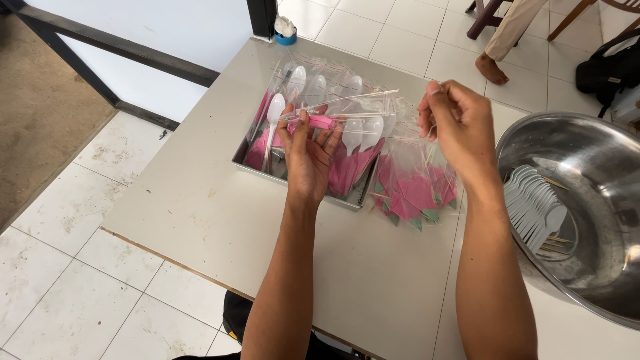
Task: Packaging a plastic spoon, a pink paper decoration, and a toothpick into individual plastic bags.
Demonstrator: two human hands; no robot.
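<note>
Two bare forearms reach over the smooth grey table (200,200).
Left hand (308,150) grips a clear crinkly spoon packet (333,119); right hand (457,123), fingers curled, pinches its thin end.

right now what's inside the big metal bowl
Inside the metal bowl lies a stack of white plastic spoons with a few toothpicks. The frame's right edge cuts off the rest.
</note>
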